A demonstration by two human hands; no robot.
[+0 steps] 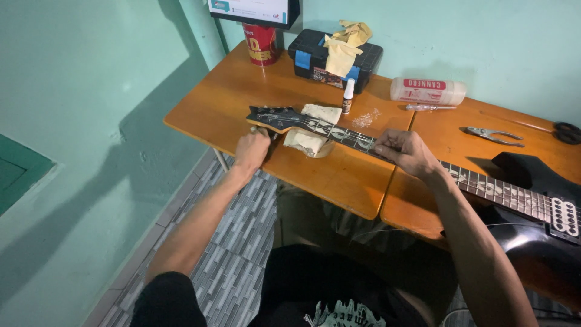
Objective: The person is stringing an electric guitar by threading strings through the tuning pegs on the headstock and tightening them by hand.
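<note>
Head view: left hand (252, 149) grips headstock (272, 117) tuner; right hand (407, 152) presses guitar neck (354, 137).

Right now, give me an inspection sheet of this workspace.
Surface: two orange tables pushed together.
Job's things: black electric guitar lying flat, cloth pad under its neck.
Clutter: black toolbox with yellow rag, small bottle, white tube, pliers, scissors, red cup.
Grippers: left hand at the headstock tuners; right hand pressing the fretboard.
Cables: one loose string hanging.
Surroundings: green walls, tiled floor.
</note>
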